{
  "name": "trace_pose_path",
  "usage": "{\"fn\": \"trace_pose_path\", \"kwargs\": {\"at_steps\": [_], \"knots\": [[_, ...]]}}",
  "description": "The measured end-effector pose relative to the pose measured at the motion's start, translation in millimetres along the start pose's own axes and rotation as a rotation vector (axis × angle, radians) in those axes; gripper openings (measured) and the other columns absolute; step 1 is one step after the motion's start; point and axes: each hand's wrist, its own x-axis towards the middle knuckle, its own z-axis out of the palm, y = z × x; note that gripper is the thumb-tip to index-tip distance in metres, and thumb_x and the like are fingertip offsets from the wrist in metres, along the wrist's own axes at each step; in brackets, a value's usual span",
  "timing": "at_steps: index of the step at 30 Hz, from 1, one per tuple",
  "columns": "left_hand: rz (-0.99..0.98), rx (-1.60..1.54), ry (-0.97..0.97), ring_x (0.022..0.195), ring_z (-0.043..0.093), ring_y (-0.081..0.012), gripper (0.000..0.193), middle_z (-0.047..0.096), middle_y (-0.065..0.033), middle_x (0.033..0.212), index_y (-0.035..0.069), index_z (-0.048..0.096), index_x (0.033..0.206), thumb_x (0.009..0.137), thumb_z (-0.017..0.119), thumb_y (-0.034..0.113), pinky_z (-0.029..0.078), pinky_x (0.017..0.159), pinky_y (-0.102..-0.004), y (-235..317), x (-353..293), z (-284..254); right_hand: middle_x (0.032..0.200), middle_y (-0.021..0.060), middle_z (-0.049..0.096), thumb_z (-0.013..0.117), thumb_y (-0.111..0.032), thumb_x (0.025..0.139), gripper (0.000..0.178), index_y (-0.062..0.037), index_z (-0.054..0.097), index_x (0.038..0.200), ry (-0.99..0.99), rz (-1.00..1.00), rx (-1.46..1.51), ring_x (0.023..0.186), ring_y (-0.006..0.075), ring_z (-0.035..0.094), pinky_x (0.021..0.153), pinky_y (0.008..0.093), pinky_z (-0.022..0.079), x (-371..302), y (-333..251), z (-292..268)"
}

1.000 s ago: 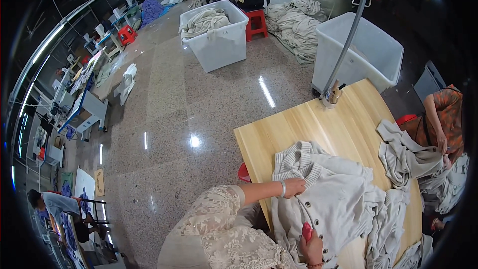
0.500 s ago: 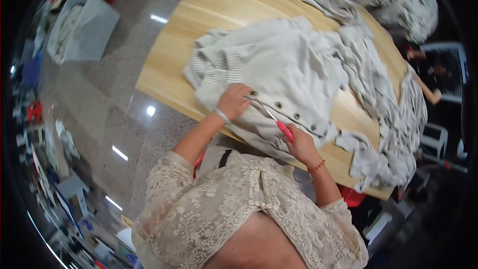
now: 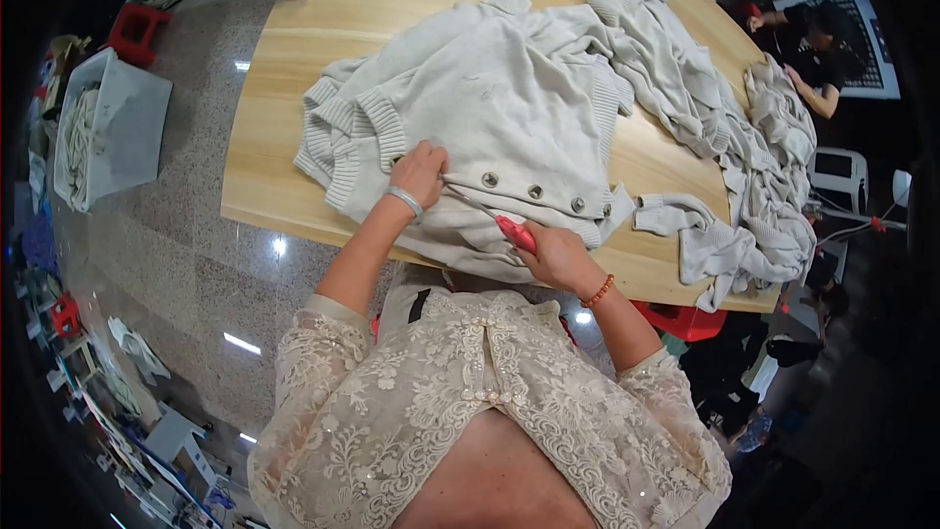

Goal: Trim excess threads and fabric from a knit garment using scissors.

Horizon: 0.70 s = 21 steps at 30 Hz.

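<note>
A cream knitted cardigan point(image 3: 470, 88) lies spread on the wooden table, its ribbed cuffs bunched at the left. Along its near front edge runs a row of several dark round buttons point(image 3: 535, 191). My left hand point(image 3: 419, 174), a pale band at its wrist, is closed on that buttoned edge, pinching the knit. In my right hand point(image 3: 560, 257) is a pair of red-handled scissors point(image 3: 515, 232), held by the handle. Their thin metal blades point left, across the knit toward my left fingers; the tips are hard to make out there.
More cream knitwear point(image 3: 676, 88) trails along the right side of the wooden table point(image 3: 284, 49). A white bin point(image 3: 132, 127) with knitwear and a red stool point(image 3: 139, 31) stand on the floor at left. A person in dark clothes point(image 3: 827, 49) sits at far right.
The view has shifted, so the table and cardigan appear farther left and higher. Both hands keep their holds, on the cardigan edge and on the scissors.
</note>
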Motion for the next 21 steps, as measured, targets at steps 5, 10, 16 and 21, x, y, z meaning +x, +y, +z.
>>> {"fn": "trace_pose_path", "kwargs": {"at_steps": [5,10,16,21], "knots": [[0.022,0.024,-0.101,0.083,0.056,-0.0319,0.019,0.051,-0.0111,0.084,0.01,0.053,0.078,0.067,0.067,0.004,0.046,0.069,-0.0413,-4,4,-5,0.074,0.0183,0.063,0.062,-0.029,0.083,0.026,-0.006,0.056,0.094,0.009,0.031,0.04,0.073,0.038,0.062,0.065,0.0488,0.048,3,-4,10],[0.16,0.006,-0.145,0.085,0.054,-0.0318,0.021,0.055,-0.0108,0.086,0.01,0.058,0.086,0.07,0.071,0.015,0.043,0.074,-0.04,-8,6,-15,0.077,0.0189,0.063,0.062,-0.029,0.084,0.027,-0.006,0.056,0.096,0.035,0.049,0.147,0.076,0.0383,0.063,0.065,0.049,0.048,-8,-2,12],[0.259,0.019,0.106,0.092,0.053,-0.033,0.04,0.056,-0.0123,0.103,0.008,0.057,0.108,0.073,0.072,0.022,0.043,0.08,-0.0412,41,9,4,0.077,0.0196,0.062,0.06,-0.027,0.086,0.025,-0.0083,0.053,0.1,0.1,0.157,0.177,0.074,0.0396,0.061,0.065,0.0489,0.046,-47,36,4],[0.094,-0.173,-0.036,0.081,0.057,-0.0315,0.028,0.057,-0.0133,0.089,0.005,0.056,0.096,0.073,0.071,0.011,0.047,0.072,-0.0379,51,22,51,0.075,0.0189,0.062,0.061,-0.03,0.085,0.026,-0.0072,0.053,0.096,0.103,0.261,0.136,0.073,0.0393,0.061,0.066,0.0491,0.047,-65,46,-3]]}}
